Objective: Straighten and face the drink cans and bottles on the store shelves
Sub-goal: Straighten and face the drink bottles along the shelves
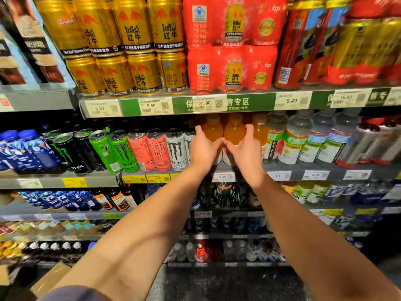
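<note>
**Both hands on the orange bottles, middle shelf**

Two bare arms reach up from the bottom of the view toward the second shelf point(282, 168) from the top. The left hand point(202, 149) curls round the left orange bottle point(213, 129), its thumb stretched toward the centre and its fingers hidden behind the bottle's left side. The right hand point(246, 148) holds the neighbouring orange bottle point(234, 131) the same way — thumb pointing to 9 o'clock, almost meeting the other thumb, one finger showing at the bottle's right shoulder. Both bottles stand upright, side by side, near the shelf's front edge. A third orange bottle point(259, 129) stands just beside the right hand at 3 o'clock, untouched.

At 9 o'clock from the hands runs a row of tall cans point(156, 148): white, two pink, two green, then black, with blue bottles point(26, 148) farther along. At 3 o'clock stand clear bottles point(293, 140) with green and blue labels.

At 12 o'clock, on the top shelf, gold cans point(134, 46) are stacked two high beside red shrink-wrapped packs point(232, 44). Price tags point(205, 103) line the green strip below them; the one over the hands reads 31.90. Lower shelves at 6 o'clock hold more bottles — too blurred to tell apart.
</note>
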